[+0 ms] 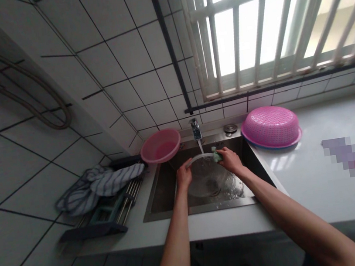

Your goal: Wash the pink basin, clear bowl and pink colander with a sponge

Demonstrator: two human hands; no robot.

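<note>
Over the steel sink [222, 205], my left hand [184, 175] is closed on the left edge of a clear round dish [200, 156] with a pale rim. Whether it is a bowl or a lid I cannot tell. My right hand [230, 160] grips a pale green sponge or cloth [217, 155] and presses it on the right side of that rim. Water runs from the faucet [196, 129] onto the dish between my hands. Splashes and wet patches show in the basin, where the dish's see-through body is hard to make out.
A pink basin [161, 146] stands at the sink's back left corner. Right of the sink sits an upturned pink basket [271, 126], with a drain plug [230, 128] nearby. A striped cloth [105, 182] lies over a rack [110, 215] on the left. The barred window [268, 23] is above.
</note>
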